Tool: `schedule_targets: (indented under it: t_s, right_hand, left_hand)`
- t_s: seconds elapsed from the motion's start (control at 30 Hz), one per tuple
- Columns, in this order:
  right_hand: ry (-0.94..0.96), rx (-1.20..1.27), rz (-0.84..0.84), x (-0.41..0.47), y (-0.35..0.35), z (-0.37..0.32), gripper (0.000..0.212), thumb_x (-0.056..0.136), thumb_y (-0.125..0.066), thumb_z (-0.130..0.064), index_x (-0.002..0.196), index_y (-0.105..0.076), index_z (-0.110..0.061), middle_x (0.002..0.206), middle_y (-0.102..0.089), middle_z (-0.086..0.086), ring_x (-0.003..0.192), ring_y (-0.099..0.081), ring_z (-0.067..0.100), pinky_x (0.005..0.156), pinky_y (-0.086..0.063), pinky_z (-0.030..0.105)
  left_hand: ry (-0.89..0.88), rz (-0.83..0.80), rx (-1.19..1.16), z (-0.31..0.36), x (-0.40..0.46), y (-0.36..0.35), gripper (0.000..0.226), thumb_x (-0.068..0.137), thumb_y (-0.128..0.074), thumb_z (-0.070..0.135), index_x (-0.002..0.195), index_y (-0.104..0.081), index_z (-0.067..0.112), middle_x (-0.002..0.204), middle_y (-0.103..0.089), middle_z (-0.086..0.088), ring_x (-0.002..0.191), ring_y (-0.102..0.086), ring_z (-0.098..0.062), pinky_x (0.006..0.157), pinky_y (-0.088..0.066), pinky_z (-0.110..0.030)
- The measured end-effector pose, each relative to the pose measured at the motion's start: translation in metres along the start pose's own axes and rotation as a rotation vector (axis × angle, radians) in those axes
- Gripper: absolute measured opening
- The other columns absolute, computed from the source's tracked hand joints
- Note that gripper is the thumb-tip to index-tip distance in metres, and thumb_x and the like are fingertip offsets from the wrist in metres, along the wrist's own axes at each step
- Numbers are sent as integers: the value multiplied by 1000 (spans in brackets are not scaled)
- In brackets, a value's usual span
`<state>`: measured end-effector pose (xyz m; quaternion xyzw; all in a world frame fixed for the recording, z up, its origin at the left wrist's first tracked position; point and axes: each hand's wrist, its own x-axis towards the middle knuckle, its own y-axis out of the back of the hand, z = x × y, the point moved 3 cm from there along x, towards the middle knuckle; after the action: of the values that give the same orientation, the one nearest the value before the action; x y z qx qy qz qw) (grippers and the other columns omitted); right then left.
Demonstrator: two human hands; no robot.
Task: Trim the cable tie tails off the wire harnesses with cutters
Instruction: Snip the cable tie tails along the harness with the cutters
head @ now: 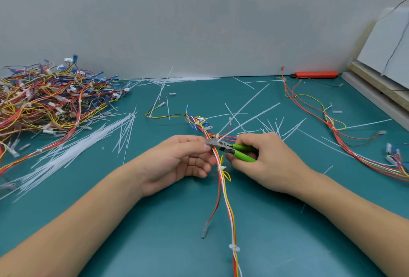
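Nearest the front edge of the teal tabletop (155,232), the bundled red, white and yellow wire harness (228,201) runs away toward the middle, with white cable ties cinched round it at intervals, the closest of them already trimmed short. At mid-table the left hand (183,157) pinches the bundle between thumb and fingertips, its other fingers loosely curled beneath. The right hand (263,157) is wrapped round the green handles of the small steel-nosed cutters (223,146), whose blades sit against the harness at a tie head.

From that head a long white cable tie tail (245,110) slants up toward the back edge.

The main risk, as I judge it, is the blades lying so close to the wires: a slightly low bite would nick insulation. The left fingertips are just beside the nose and could be caught. The tail may also spring away.

Beyond, loose cut white tails (93,139) litter the mat, with a tangled heap of multicoloured harnesses (44,97) at the far left corner.
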<state>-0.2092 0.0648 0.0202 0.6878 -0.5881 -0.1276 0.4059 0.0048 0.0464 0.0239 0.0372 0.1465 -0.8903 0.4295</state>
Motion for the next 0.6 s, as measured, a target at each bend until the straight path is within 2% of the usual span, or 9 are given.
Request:
schedule_targets:
  t_s: [0.07,0.13,0.2,0.27,0.33,0.4,0.53,0.6]
  right_hand:
    - [-5,-1,0,-1,0,-1,29,88,-77,-31,68,-56,-30,55,-48,-10,54,-38,11,52,-31,19]
    - [-1,-9,3,0,-2,0,26,89,-77,-32,72,-58,-28,57,-49,-10,55,-40,11,54,-35,24]
    - [11,-18,2,1,-2,-1,20,89,-77,-32,78,-61,-28,63,-55,-10,60,-48,12,59,-43,30]
    - [27,-34,3,1,-2,-3,11,89,-77,-32,91,-66,-29,76,-62,-12,73,-57,11,71,-50,34]
    - [39,-68,17,-1,-2,-3,21,88,-77,-32,108,-70,-31,94,-67,-16,92,-61,9,86,-50,30]
    - [49,-106,25,-2,-2,-4,32,88,-77,-32,119,-69,-32,106,-67,-20,103,-58,6,92,-44,23]
    - [33,-141,-4,0,-1,-5,36,88,-76,-34,123,-67,-34,109,-66,-21,105,-56,7,94,-43,23]
    - [36,-146,-8,-1,-1,-5,36,88,-76,-33,123,-67,-34,109,-65,-22,106,-56,7,95,-43,24]
  left_hand:
    - [5,-4,2,0,-1,1,20,91,-63,20,102,-69,5,84,-69,-13,68,-64,-18,63,-54,-24]
    - [1,-1,8,0,-1,1,16,91,-63,20,97,-72,7,84,-69,-13,68,-64,-18,63,-55,-25]
    - [-5,7,9,0,0,0,14,91,-64,19,92,-73,10,85,-69,-13,67,-64,-18,63,-55,-25]
    - [-6,15,6,0,-1,0,14,92,-63,19,91,-74,11,86,-70,-13,67,-65,-17,63,-55,-24]
    - [-3,12,4,0,0,-1,13,92,-64,20,91,-74,12,86,-70,-12,67,-65,-17,63,-55,-24]
    - [-1,15,4,0,-1,-1,13,92,-66,22,92,-74,12,87,-70,-13,68,-65,-17,64,-56,-24]
    - [2,13,1,0,-1,-2,19,86,-72,26,95,-72,9,87,-69,-14,69,-65,-17,64,-56,-24]
    - [5,15,-4,0,-1,-1,14,89,-69,23,94,-73,10,87,-69,-13,69,-65,-17,64,-56,-24]
